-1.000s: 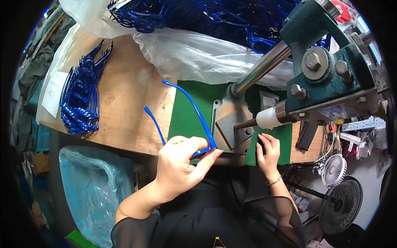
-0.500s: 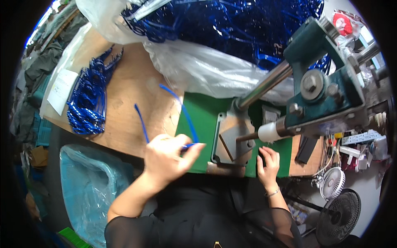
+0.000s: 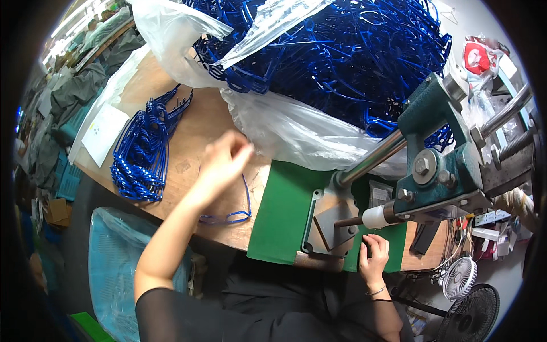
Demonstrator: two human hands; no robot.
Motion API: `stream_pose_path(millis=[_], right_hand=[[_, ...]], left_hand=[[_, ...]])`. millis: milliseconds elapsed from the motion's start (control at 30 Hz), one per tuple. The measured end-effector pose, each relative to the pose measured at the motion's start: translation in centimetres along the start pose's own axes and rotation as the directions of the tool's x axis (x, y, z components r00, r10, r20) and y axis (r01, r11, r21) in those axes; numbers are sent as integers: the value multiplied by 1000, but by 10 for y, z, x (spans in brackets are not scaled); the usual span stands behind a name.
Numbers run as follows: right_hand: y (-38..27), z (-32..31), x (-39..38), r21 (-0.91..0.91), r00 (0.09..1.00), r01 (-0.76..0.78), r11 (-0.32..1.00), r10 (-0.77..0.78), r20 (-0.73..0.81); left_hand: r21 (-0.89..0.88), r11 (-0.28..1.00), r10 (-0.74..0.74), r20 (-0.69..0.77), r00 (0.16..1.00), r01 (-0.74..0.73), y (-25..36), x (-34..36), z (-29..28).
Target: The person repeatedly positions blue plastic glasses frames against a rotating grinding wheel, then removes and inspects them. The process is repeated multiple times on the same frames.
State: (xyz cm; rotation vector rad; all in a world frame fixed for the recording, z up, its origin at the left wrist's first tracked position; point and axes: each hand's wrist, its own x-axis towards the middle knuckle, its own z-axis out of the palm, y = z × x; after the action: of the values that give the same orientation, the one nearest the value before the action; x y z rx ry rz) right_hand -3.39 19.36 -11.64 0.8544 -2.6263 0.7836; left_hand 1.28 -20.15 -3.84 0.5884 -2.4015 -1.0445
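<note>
My left hand [image 3: 227, 162] is raised over the wooden tabletop [image 3: 182, 171], fingers loosely bent, with nothing visible in it. Below it a blue glasses frame [image 3: 238, 214] lies on the wood. To its left sits a bundle of blue frames [image 3: 138, 162]. My right hand [image 3: 373, 256] rests at the right part of the green mat [image 3: 273, 205], fingers loosely bent, holding nothing visible. It is beside the bench press [image 3: 433, 171], whose rod with a white sleeve [image 3: 373, 217] points at a square metal plate [image 3: 326, 227] on the press base.
A large heap of blue frames [image 3: 330, 62] in plastic sheeting [image 3: 307, 137] fills the back. A paper [image 3: 104, 135] lies at left. A blue basket [image 3: 114, 268] stands below the table. At right are a dark bar [image 3: 423, 238], cables, a white fan [image 3: 458, 277] and a black fan [image 3: 468, 316].
My left hand has let go of the blue glasses frame, now lying on the table, and has moved up toward the back. The view has shifted, so the bench appears lower.
</note>
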Motion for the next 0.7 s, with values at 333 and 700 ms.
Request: stream_pose_path(millis=[333, 700], right_hand=[[0, -1, 1, 2, 1000, -3, 1000, 3, -22], [0, -3, 1, 17, 999, 13, 1000, -13, -37]], left_hand=[[32, 977, 195, -514, 835, -209, -4, 88, -38], [571, 534, 581, 287, 762, -623, 28, 145, -39]])
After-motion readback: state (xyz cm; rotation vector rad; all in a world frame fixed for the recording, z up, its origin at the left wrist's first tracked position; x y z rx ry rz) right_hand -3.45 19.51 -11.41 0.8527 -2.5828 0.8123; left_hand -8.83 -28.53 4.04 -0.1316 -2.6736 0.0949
